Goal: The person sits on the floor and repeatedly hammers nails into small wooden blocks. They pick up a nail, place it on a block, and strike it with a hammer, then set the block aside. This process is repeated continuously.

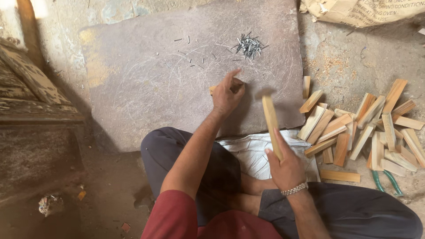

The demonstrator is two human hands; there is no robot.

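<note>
a small, light, stiff wooden block (214, 90) is pinched under the left hand (226, 95) fingers, while the hammer (271, 119), head-heavy, is gripped low on its handle by the closed right hand (285, 166).

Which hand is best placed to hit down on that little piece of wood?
The right hand: it holds the hammer raised just beside the small wood piece, which the left hand is pinning to the slab.

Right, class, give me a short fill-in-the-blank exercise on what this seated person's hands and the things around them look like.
1. The right hand grips the wooden handle of a ____.
2. The left hand presses a small wooden piece against the grey ____.
3. A pile of nails lies beyond the ____ hand.
4. The heap of wooden blocks lies on the person's ____ side.

Missing words: hammer; slab; left; right
</note>
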